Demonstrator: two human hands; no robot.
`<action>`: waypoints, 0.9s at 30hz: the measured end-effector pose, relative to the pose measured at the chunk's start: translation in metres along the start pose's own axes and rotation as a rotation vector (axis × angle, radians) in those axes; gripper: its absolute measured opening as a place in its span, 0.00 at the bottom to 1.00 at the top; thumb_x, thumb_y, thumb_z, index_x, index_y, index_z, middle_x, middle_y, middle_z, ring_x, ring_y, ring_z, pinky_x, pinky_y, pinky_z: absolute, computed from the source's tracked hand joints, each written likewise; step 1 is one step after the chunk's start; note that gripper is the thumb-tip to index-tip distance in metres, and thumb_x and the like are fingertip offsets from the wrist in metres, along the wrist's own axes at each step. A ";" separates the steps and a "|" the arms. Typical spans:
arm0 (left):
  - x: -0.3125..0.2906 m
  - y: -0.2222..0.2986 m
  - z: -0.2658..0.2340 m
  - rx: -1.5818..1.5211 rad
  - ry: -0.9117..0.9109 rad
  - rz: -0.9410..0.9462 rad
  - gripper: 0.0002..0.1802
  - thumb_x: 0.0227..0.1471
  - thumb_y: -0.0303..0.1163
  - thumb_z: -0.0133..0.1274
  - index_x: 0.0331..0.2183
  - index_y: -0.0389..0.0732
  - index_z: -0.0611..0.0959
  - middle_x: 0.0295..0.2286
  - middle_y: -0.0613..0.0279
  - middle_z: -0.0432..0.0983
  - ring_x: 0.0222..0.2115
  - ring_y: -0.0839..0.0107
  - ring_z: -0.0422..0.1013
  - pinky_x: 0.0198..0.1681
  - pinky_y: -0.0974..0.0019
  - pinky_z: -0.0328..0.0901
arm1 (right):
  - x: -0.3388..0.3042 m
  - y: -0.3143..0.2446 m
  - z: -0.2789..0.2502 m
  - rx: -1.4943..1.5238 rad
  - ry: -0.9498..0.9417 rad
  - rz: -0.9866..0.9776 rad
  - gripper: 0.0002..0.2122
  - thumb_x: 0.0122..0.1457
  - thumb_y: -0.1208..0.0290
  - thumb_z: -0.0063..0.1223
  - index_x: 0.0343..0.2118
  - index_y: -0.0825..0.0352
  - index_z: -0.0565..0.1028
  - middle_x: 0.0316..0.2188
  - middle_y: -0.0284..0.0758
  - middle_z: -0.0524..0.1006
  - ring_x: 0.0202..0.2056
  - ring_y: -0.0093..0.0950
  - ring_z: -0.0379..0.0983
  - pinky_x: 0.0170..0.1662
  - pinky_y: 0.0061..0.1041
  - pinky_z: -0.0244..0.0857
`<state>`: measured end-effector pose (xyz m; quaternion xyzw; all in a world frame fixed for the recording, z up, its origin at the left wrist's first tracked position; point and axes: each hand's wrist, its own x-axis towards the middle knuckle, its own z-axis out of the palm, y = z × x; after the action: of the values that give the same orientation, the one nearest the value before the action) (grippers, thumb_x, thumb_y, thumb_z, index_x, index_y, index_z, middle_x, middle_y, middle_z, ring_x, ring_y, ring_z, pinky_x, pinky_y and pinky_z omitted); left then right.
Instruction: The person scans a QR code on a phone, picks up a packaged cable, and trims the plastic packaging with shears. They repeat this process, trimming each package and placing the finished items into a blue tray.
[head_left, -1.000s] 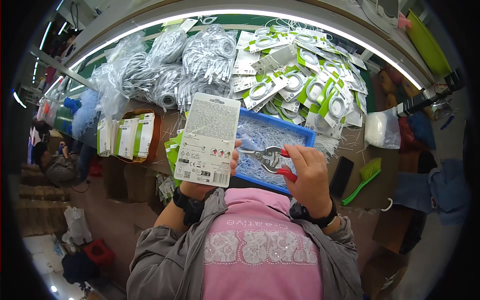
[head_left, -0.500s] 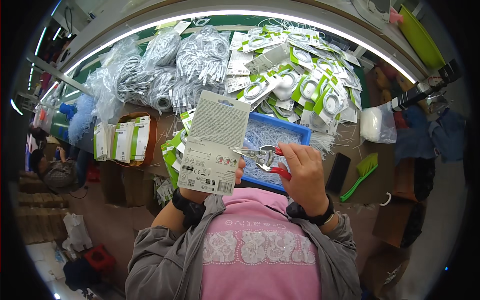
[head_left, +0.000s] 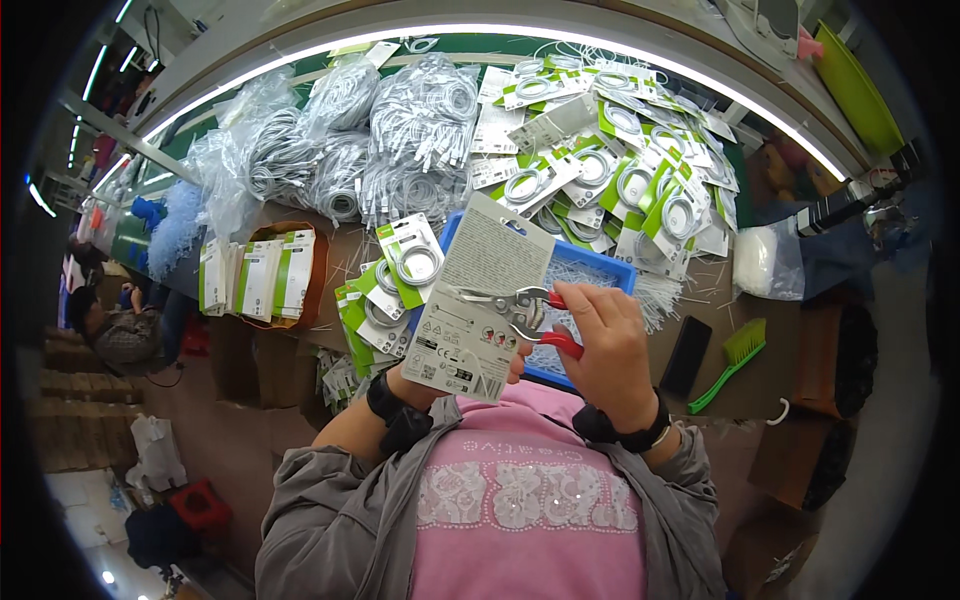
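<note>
My left hand is closed round the lower part of a white packaging card, its printed back turned up and its top tilted right. The fingertips come out at the card's right edge. In my right hand is a pair of pliers with red handles, the handles apart. Their metal jaws lie over the middle of the card; whether they touch it I cannot tell. Partly hidden behind the card and pliers is a blue tray holding thin white strips. Left of the card lie carded white cables.
A big heap of carded cables fills the back right, with bagged grey cables beside it. Packed cards stand in a brown container at left. At right lie a black phone, a green brush and a white-filled bag.
The card has come down a little and its top has tipped to the right. Still in my right hand, the pliers keep their jaws over the card. The whole view has shifted slightly.
</note>
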<state>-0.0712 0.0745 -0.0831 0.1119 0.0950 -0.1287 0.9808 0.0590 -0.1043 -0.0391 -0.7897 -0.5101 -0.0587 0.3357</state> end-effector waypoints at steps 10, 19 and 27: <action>0.003 0.000 0.003 0.044 -0.070 -0.019 0.32 0.58 0.46 0.41 0.55 0.30 0.63 0.42 0.45 0.70 0.39 0.56 0.72 0.43 0.63 0.70 | 0.006 0.001 0.004 -0.006 0.015 -0.018 0.24 0.41 0.76 0.60 0.46 0.65 0.71 0.37 0.38 0.73 0.38 0.38 0.68 0.43 0.35 0.61; 0.007 0.001 -0.003 -0.062 -0.130 0.001 0.31 0.58 0.48 0.40 0.54 0.33 0.65 0.43 0.45 0.69 0.40 0.58 0.72 0.45 0.58 0.69 | 0.001 0.006 0.009 0.215 -0.081 0.110 0.23 0.41 0.77 0.60 0.45 0.65 0.72 0.36 0.38 0.73 0.37 0.38 0.69 0.42 0.35 0.61; 0.011 0.016 -0.018 0.046 0.017 0.281 0.34 0.57 0.52 0.39 0.54 0.34 0.64 0.47 0.49 0.68 0.41 0.62 0.72 0.43 0.58 0.70 | -0.002 0.006 0.002 0.088 -0.059 0.023 0.24 0.39 0.77 0.61 0.44 0.65 0.72 0.36 0.38 0.73 0.37 0.38 0.69 0.42 0.35 0.61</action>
<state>-0.0593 0.0912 -0.1001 0.1477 0.0836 0.0089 0.9855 0.0625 -0.1060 -0.0445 -0.7816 -0.5127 -0.0090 0.3553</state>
